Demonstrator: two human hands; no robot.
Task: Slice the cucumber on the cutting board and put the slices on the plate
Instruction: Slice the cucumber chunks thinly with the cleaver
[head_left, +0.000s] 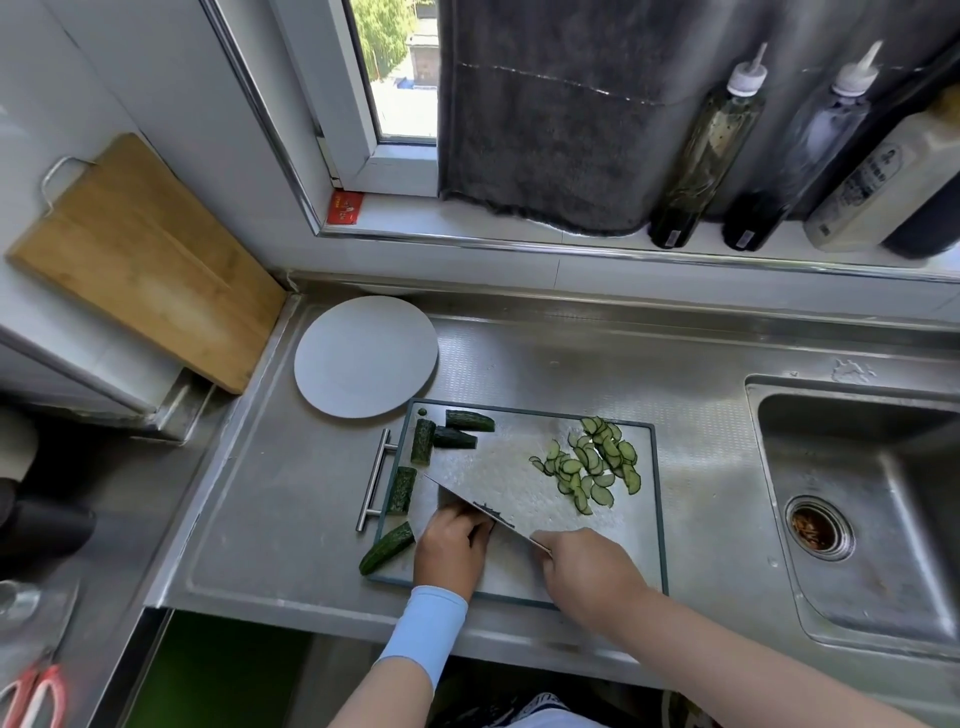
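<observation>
Closest to me are the two hands at the near edge of the cutting board (641, 530). The right hand (587, 571) is wrapped round the handle of the big knife (498, 483). Its wide blade leans over the board toward 10 o'clock. The left hand (452, 545), in a light blue sleeve (421, 629), sits beside the blade with its fingers curled down. I cannot tell if a piece is under them.

I think I am in the middle of the cutting step. Next I must hold a chunk still, keep my fingertips tucked back, and chop thin.

The cucumber is dark green outside and pale inside. A heap of thin slices (592, 467) lies at 2 o'clock on the board. Uncut chunks (423, 441) sit at 9 and 10 o'clock, and an end piece (387, 548) pokes over the edge at 8. The plate (363, 358), at 11 o'clock off the board, has no slices yet.
</observation>
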